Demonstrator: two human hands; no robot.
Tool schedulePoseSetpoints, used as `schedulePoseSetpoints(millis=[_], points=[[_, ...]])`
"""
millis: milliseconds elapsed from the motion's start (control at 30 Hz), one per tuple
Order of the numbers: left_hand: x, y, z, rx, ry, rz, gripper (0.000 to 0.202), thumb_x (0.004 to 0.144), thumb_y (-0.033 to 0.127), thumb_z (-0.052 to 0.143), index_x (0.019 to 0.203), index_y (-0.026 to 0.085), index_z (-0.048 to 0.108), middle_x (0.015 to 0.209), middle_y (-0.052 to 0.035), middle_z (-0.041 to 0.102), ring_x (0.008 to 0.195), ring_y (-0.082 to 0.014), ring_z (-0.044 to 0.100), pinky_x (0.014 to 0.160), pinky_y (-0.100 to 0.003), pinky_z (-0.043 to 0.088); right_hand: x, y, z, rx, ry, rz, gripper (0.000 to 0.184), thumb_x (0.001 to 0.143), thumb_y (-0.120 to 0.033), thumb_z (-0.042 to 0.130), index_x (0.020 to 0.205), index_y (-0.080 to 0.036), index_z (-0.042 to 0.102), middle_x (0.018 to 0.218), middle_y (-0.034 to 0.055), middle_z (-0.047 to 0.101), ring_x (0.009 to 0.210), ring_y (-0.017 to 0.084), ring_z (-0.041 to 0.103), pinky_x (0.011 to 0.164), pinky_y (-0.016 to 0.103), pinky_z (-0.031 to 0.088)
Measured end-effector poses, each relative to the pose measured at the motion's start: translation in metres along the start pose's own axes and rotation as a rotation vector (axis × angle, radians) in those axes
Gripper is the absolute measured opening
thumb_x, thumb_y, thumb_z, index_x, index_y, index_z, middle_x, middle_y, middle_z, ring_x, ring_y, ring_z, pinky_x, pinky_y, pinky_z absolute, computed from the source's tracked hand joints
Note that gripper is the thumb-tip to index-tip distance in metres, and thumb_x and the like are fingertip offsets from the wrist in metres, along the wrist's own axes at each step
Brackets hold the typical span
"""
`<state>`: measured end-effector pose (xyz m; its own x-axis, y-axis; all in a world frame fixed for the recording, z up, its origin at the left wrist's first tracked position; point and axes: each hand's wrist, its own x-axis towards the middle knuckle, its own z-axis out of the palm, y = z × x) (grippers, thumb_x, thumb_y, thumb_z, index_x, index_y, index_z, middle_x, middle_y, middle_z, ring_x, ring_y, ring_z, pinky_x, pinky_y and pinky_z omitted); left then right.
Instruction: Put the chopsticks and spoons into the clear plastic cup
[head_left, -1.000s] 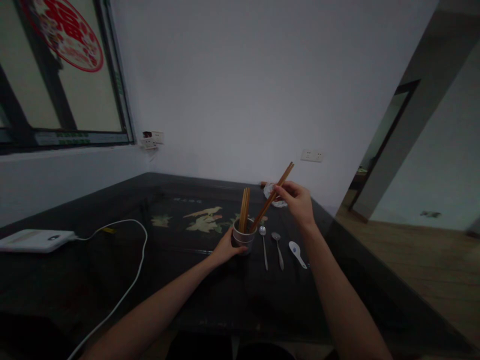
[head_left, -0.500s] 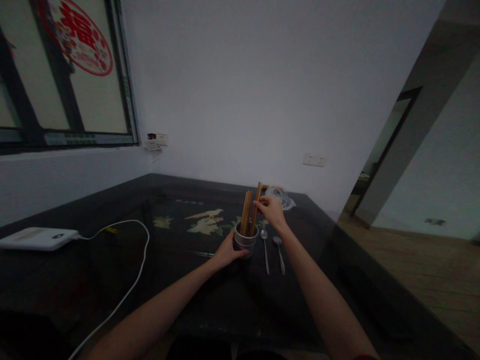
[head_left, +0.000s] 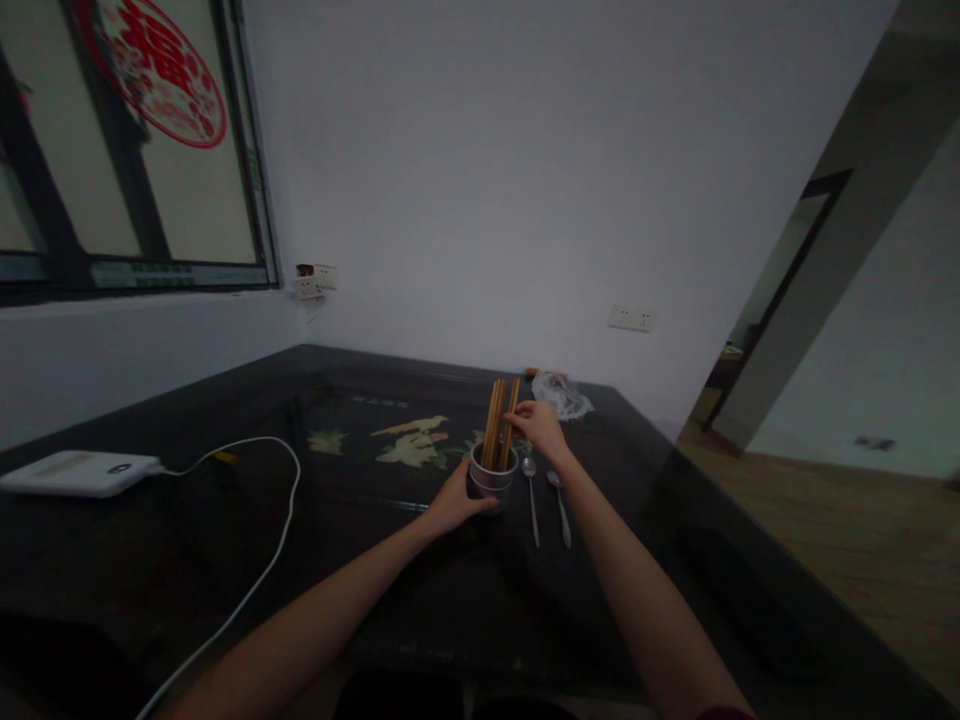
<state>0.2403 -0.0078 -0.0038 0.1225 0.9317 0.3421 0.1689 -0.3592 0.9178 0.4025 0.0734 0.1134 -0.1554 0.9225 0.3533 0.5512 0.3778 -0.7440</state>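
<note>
A round grey cup [head_left: 493,482] stands on the dark table, with several wooden chopsticks [head_left: 492,425] upright in it. My left hand [head_left: 455,500] is wrapped around the cup's left side, thumb across its front. Above the rim, my right hand [head_left: 537,425] pinches chopsticks [head_left: 511,412] at the right of the bunch; their lower ends are inside the cup, hidden by its wall. Two metal spoons lie just right of the cup: a longer spoon [head_left: 532,500] and a shorter spoon [head_left: 560,508] near my right forearm.
The dark table [head_left: 247,400] has a bird-and-flower pattern. A clear plastic bag [head_left: 564,396] lies behind my right hand. At the left is a white power bank [head_left: 79,474] with a white cable [head_left: 289,520]. A dark long object [head_left: 742,590] lies at the right, near the table's edge.
My right hand has lowered the pinched chopsticks further into the cup, so their tops now stand near the height of the others. My left hand keeps its hold.
</note>
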Motion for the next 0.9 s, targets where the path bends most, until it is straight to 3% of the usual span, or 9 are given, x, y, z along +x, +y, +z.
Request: schedulePoseSetpoints(millis=[300,600,900], points=[[-0.001,-0.005,0.000,-0.059,-0.011,-0.011,0.077,0.058,0.024,0.081,0.125,0.015,0.045,0.125,-0.0140,0.056,0.115,-0.0268,0.054,0.102,-0.043,0.038,0.002,0.000,-0.002,-0.012,-0.080,-0.008,0.012,0.074,-0.024,0.071,0.069,-0.014,0.066,0.059,0.0029,0.070,0.053,0.014,0.067,0.050,0.018,0.050],[-0.003,0.007,0.000,-0.023,-0.013,-0.032,0.073,0.059,0.022,0.080,0.122,0.014,0.045,0.124,-0.0148,0.057,0.114,-0.0269,0.054,0.102,-0.043,0.038,0.009,0.002,0.001,0.013,-0.135,0.031,0.011,0.074,-0.021,0.070,0.069,-0.014,0.064,0.062,0.0029,0.070,0.052,0.014,0.067,0.049,0.018,0.050],[-0.001,-0.005,-0.001,-0.007,-0.011,-0.006,0.077,0.060,0.026,0.080,0.126,0.014,0.044,0.125,-0.0148,0.056,0.116,-0.0274,0.053,0.102,-0.043,0.038,0.016,0.004,0.001,-0.007,-0.161,0.043,0.010,0.074,-0.018,0.070,0.069,-0.014,0.063,0.053,0.0013,0.066,0.047,0.013,0.064,0.043,0.016,0.046]])
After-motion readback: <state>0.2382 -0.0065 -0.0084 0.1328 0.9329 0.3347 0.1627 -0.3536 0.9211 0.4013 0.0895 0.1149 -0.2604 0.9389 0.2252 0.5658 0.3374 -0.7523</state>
